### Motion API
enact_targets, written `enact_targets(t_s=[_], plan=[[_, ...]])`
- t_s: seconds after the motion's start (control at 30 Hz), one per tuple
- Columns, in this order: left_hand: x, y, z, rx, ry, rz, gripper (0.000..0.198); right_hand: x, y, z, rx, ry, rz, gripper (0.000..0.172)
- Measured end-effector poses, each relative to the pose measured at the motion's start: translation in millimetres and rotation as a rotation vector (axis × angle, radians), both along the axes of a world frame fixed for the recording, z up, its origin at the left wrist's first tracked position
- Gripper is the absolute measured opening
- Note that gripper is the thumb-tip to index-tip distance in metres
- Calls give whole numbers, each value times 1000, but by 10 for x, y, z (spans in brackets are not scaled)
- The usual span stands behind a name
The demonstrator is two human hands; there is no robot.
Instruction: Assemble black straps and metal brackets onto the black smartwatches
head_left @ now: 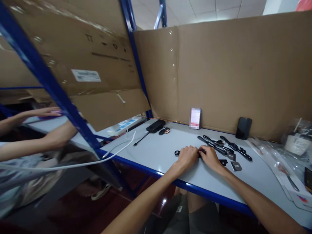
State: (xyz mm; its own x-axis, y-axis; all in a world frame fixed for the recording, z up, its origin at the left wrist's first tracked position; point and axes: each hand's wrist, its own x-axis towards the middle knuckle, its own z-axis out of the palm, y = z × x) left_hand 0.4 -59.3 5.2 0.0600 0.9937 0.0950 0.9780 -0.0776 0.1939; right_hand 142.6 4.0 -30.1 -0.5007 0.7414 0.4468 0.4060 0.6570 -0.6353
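Both hands are close together, near the front edge of the surface [148, 152]. The left hand [188, 156] is closed over a black strip [177, 152], whose looped end pokes out beyond the knuckles; the right hand [210, 157] bunches its fingers at a dark part beside it, though whether it grips the same piece I cannot tell. The step in hand looks like close two-handed handling, calling for a steady left hold and careful right fingertips, clear of the black cords [236, 148] just beyond.

Soft daylight-toned light, stretched edges, slight blur
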Motion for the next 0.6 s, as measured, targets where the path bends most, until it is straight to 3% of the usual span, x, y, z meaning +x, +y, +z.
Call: enact_targets(t_s=[0.13, 0.4, 0.6], plan=[[-144, -114, -39, 119, -68, -3, 24, 5, 10, 15, 6, 2, 29, 19], [-453, -194, -93, 148, -178, -286, 27, -11, -41, 50, -6, 2, 19, 19], [-420, -160, -204, 180, -234, -223, 18, -15, -87, 108, -9, -42, 10, 22]])
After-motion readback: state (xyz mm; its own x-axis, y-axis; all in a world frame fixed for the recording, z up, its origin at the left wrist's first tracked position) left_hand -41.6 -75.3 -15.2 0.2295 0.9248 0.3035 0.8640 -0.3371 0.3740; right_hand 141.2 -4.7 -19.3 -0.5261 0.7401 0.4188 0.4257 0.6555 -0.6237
